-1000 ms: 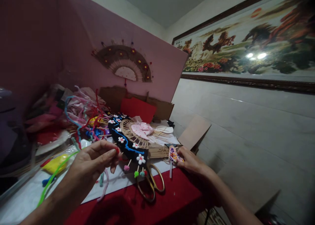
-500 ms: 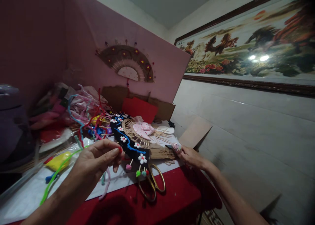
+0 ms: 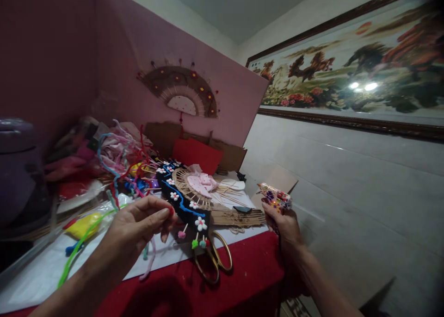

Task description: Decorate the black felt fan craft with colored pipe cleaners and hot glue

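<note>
Between the fingertips of my left hand [image 3: 138, 222] a small red fuzzy ball [image 3: 171, 211] is pinched, mostly covered by the fingers. My right hand [image 3: 287, 226] is wrapped round the handle of a flower-patterned hot glue gun [image 3: 275, 197]. Its nozzle points left and a small light glows on its side. Between the hands lies a black handmade fan [image 3: 182, 205] with white clay flowers, a wavy blue line and wooden sticks. Coloured pom-poms [image 3: 195, 244] tip several sticks at its near end. A pink spotted cloth [image 3: 199, 183] covers the fan's inner part.
Gold-handled scissors [image 3: 222, 257] lie at the front on the red tablecloth [image 3: 249, 266]. Ragged cardboard [image 3: 236, 216] sits right of the fan. Coloured chenille stems [image 3: 114, 169] and bags crowd the left. A second fan [image 3: 182, 90] hangs on the pink board behind.
My right hand has lifted the glue gun from beside the cardboard, up and to the right, so it now shows fully. My left hand has hardly moved.
</note>
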A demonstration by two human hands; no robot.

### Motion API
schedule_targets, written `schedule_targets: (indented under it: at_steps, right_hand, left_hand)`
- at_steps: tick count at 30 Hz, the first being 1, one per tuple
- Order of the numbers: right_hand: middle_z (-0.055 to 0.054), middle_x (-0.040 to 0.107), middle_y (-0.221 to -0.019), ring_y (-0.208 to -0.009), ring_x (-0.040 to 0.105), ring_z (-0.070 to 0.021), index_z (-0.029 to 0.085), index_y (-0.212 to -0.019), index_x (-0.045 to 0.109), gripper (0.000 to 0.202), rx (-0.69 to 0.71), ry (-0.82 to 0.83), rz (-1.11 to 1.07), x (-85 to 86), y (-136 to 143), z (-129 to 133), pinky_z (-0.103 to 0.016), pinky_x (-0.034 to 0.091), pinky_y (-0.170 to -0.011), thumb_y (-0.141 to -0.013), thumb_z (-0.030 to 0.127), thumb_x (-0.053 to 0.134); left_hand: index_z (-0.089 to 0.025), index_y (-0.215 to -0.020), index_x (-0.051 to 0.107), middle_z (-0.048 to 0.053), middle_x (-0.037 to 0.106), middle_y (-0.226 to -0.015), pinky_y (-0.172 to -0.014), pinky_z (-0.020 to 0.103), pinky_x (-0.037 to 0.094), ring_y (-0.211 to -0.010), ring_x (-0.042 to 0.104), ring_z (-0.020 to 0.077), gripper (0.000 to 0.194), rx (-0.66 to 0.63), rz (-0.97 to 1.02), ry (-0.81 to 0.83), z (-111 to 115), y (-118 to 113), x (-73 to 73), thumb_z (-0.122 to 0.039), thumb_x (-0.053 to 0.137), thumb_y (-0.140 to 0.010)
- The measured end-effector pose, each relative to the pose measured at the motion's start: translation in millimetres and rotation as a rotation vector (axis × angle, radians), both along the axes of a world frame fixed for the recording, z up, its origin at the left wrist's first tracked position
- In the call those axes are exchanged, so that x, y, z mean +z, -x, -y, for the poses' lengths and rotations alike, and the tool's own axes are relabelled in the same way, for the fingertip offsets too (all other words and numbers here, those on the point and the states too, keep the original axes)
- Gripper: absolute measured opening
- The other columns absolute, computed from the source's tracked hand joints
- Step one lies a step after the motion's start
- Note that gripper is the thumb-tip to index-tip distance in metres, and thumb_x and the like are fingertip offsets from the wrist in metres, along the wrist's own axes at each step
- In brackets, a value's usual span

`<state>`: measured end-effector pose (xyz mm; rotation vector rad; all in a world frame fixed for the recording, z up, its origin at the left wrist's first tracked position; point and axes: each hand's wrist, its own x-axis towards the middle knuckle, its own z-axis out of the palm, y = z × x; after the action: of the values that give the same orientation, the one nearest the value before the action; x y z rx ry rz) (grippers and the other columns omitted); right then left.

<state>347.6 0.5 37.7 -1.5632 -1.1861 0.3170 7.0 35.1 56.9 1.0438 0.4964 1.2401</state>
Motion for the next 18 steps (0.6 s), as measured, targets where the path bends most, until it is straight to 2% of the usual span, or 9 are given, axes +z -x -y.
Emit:
schedule_targets:
  at_steps: [2,4,5,9,10,12,13,15,18]
  right_hand:
    - [0.005,0.042,-0.05,-0.039,0.033,-0.0085,0.016,-0.074,0.054,0.038,0.069,0.006,-0.073,6.5,18.4,11.6,-0.023,0.03,-0.036,-0.078,0.053,0.055]
    - [0.004,0.041,-0.051,-0.04,0.033,-0.0066,0.016,-0.066,0.051,0.036,0.269,0.059,-0.258,13.7,36.9,24.0,-0.02,0.028,-0.036,-0.078,0.048,0.059]
    - [0.004,0.041,-0.05,-0.041,0.034,-0.006,0.015,-0.063,0.05,0.037,0.376,0.108,-0.281,17.3,45.8,30.0,-0.019,0.028,-0.038,-0.081,0.047,0.058]
    - [0.005,0.04,-0.045,-0.037,0.033,-0.0048,0.014,-0.06,0.053,0.042,0.568,0.23,-0.267,30.1,80.2,48.0,-0.018,0.023,-0.036,-0.081,0.051,0.059]
    - [0.004,0.042,-0.045,-0.038,0.033,-0.0049,0.015,-0.062,0.054,0.041,0.574,0.233,-0.258,32.9,88.7,50.9,-0.018,0.024,-0.036,-0.08,0.051,0.06]
    - [0.004,0.048,-0.05,-0.04,0.037,-0.0059,0.016,-0.075,0.061,0.035,0.662,0.243,-0.232,38.4,105.1,55.7,-0.017,0.03,-0.037,-0.08,0.05,0.061]
    - [0.002,0.053,-0.055,-0.045,0.043,-0.0079,0.018,-0.084,0.064,0.031,0.722,0.238,-0.214,41.2,112.6,57.7,-0.018,0.038,-0.042,-0.081,0.049,0.061]
    - [-0.002,0.063,-0.074,-0.064,0.056,-0.0136,0.023,-0.106,0.063,0.03,0.829,0.23,-0.167,46.7,125.4,61.2,-0.024,0.05,-0.063,-0.084,0.043,0.058]
    - [-0.004,0.065,-0.106,-0.092,0.06,-0.0191,0.03,-0.127,0.053,0.04,0.901,0.244,-0.125,53.6,137.1,64.5,-0.035,0.046,-0.092,-0.087,0.037,0.055]
  left_hand:
    - [-0.015,-0.07,0.069,0.003,0.069,-0.062,-0.045,0.017,0.047,-0.051,0.06,0.0109,0.016,-0.029,0.008,0.006,-0.7,0.3,-1.1,-0.022,0.081,-0.062]
    - [-0.015,-0.071,0.069,0.003,0.07,-0.064,-0.046,0.017,0.047,-0.053,0.062,0.0112,0.014,-0.064,0.019,0.011,-1.1,0.4,-1.9,-0.021,0.08,-0.064]
    - [-0.015,-0.071,0.069,0.003,0.07,-0.064,-0.046,0.017,0.047,-0.053,0.062,0.0114,0.014,-0.082,0.027,0.012,-1.1,0.3,-2.1,-0.02,0.08,-0.064]
    - [-0.014,-0.072,0.068,0.005,0.071,-0.063,-0.044,0.017,0.048,-0.052,0.063,0.0125,0.016,-0.156,0.054,0.018,0.8,-1.6,-1.7,-0.021,0.08,-0.064]
    - [-0.014,-0.073,0.067,0.005,0.071,-0.064,-0.044,0.017,0.048,-0.053,0.063,0.0127,0.017,-0.174,0.059,0.02,1.5,-2.3,-1.8,-0.022,0.08,-0.064]
    - [-0.014,-0.074,0.066,0.005,0.071,-0.065,-0.044,0.017,0.048,-0.053,0.064,0.0127,0.016,-0.199,0.066,0.02,2.5,-3.6,-2.8,-0.022,0.078,-0.067]
    - [-0.014,-0.075,0.066,0.005,0.071,-0.065,-0.045,0.017,0.048,-0.053,0.063,0.0125,0.016,-0.207,0.071,0.015,2.8,-4.1,-3.9,-0.021,0.078,-0.067]
    - [-0.014,-0.075,0.065,0.005,0.07,-0.065,-0.045,0.017,0.049,-0.053,0.063,0.0122,0.015,-0.223,0.081,0.004,2.9,-4.8,-6.7,-0.021,0.077,-0.069]
    - [-0.013,-0.073,0.065,0.005,0.069,-0.063,-0.042,0.017,0.048,-0.052,0.062,0.012,0.015,-0.267,0.099,-0.014,2.3,-5.6,-10.9,-0.021,0.076,-0.069]
